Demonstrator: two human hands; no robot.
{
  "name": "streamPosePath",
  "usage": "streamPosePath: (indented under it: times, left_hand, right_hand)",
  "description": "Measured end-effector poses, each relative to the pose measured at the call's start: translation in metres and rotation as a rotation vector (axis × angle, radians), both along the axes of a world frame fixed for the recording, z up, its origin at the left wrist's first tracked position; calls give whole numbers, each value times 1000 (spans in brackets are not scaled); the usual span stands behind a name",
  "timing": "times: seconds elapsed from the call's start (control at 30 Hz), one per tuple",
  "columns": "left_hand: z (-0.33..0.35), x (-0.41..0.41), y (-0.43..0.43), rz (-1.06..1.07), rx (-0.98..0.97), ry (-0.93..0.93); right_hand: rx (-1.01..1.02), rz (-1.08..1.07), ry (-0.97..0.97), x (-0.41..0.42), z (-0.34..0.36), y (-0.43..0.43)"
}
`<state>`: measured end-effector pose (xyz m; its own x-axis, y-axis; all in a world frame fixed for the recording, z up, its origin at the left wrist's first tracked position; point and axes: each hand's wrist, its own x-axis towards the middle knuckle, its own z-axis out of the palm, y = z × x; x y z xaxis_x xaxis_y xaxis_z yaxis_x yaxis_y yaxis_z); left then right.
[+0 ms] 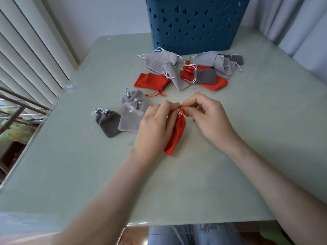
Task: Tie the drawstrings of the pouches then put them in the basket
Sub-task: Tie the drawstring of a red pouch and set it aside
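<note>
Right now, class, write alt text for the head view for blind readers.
Left hand and right hand pinch the drawstring of a red fabric pouch at a green table. Grey and red pouches and a blue plastic basket sit behind.

A pale green tabletop (177,191) is seen across the middle of the view, backed by a plain white wall (106,15). Pale vertical blinds (31,41) are set along its left side and light curtains (292,20) at its far right. Thin metal rods (23,101) and a yellow-green patterned item (17,131) are seen below the left edge, and a brown floor (134,234) under the near edge.
</note>
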<state>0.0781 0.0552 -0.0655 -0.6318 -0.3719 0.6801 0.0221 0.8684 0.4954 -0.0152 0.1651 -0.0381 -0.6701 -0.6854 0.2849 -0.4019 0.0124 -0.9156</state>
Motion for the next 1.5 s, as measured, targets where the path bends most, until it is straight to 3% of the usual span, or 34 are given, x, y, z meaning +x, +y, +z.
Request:
streamPosePath:
  times: [0.13, 0.3, 0.47, 0.67, 0.93, 1.07, 1.2, 1.27, 1.4, 1.5]
  left_hand:
    - [4, 1, 5, -64, 72, -28]
    - [6, 0, 8, 5, 91, -80]
    - [0, -6, 1, 45, -44, -18]
    - [3, -6, -3, 88, 130, 111]
    - [6, -4, 1, 205, -24, 157]
    - [7, -2, 0, 228, 7, 248]
    - [5, -5, -2, 172, -4, 125]
    - [5, -5, -3, 78, 100, 78]
    - [16, -3, 2, -220, 629, 17]
    - [21, 0, 4, -300, 838, 26]
  right_hand:
    - [13, 1, 47, 0, -2, -1]
    - [23, 7, 12, 2, -3, -2]
    - [34, 5, -12, 0, -5, -2]
    - [9, 37, -14, -2, -6, -1]
    - [-56, 70, -47, 2, -1, -1]
    - [-68, 72, -54, 1, -1, -1]
    - [-76, 82, -63, 1, -2, -2]
    - [-83, 65, -82, -2, -3, -2]
    - [-70, 21, -100, -9, -7, -2]
    - [-38, 29, -127, -9, -8, -1]
